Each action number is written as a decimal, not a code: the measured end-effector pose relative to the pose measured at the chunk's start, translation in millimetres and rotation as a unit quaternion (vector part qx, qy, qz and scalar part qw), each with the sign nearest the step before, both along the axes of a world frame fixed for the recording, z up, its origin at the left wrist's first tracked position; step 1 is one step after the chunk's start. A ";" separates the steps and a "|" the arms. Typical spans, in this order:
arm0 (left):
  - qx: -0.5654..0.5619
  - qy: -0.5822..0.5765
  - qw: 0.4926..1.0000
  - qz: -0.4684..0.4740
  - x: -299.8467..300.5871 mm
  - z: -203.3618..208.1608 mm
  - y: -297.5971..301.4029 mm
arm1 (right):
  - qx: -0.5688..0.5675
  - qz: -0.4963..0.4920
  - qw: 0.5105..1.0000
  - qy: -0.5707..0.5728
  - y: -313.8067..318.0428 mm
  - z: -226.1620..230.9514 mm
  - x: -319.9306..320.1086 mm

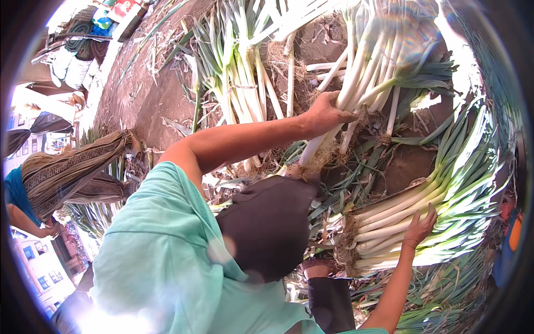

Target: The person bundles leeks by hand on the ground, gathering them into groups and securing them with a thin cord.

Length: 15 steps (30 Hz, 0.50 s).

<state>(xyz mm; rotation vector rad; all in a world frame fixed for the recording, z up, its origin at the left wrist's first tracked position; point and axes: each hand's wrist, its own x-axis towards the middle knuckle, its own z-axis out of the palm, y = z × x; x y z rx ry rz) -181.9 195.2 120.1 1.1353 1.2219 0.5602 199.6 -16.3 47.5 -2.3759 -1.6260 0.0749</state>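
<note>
Ground [139, 100], brown, leaf-strewn, outdoors (buildings [41, 264] leftward). Leek [317, 147] gripped in left hand [327, 114]; leek pile [384, 217] under right hand [420, 227], fingers [431, 211] parted.

Outdoors, like a produce yard: leeks [384, 214] piled on bare soil [147, 103], buildings [39, 267] beyond.

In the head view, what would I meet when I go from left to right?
Another person's striped garment, leek bunch at upper centre-left, left hand, right hand, orange object.
</note>
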 end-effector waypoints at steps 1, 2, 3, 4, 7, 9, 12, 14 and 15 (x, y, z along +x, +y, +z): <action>0.017 -0.015 1.000 0.020 -20.4 -6.6 -1.9 | 0.027 0.009 0.999 -0.018 3.6 13.6 -19.7; 0.042 -0.017 0.999 0.026 -39.2 -2.8 -3.0 | 0.030 0.029 0.999 0.000 3.8 26.1 -33.1; 0.066 -0.018 0.997 0.033 -59.3 4.0 -3.9 | 0.033 0.049 0.998 0.018 2.5 34.4 -40.7; 0.059 -0.011 0.997 0.040 -79.6 10.2 -2.7 | 0.021 0.046 0.992 0.116 -3.3 32.4 -42.2; 0.147 0.012 0.984 0.096 -144.3 12.2 3.4 | 0.013 -0.006 0.961 0.278 -12.6 29.9 -77.4; 0.175 0.081 0.975 0.107 -187.5 16.3 1.4 | -0.045 -0.101 0.908 0.404 -15.0 41.5 -115.8; 0.190 0.161 0.952 0.175 -249.3 -9.5 -9.4 | -0.122 0.005 0.924 0.362 -27.4 23.2 -143.0; 0.126 0.198 0.942 0.242 -280.1 -30.9 -33.5 | -0.209 0.032 0.911 0.355 -37.1 9.3 -164.2; 0.130 0.159 0.936 0.285 -291.9 -50.9 -44.0 | -0.240 0.041 0.907 0.344 -41.7 9.0 -173.8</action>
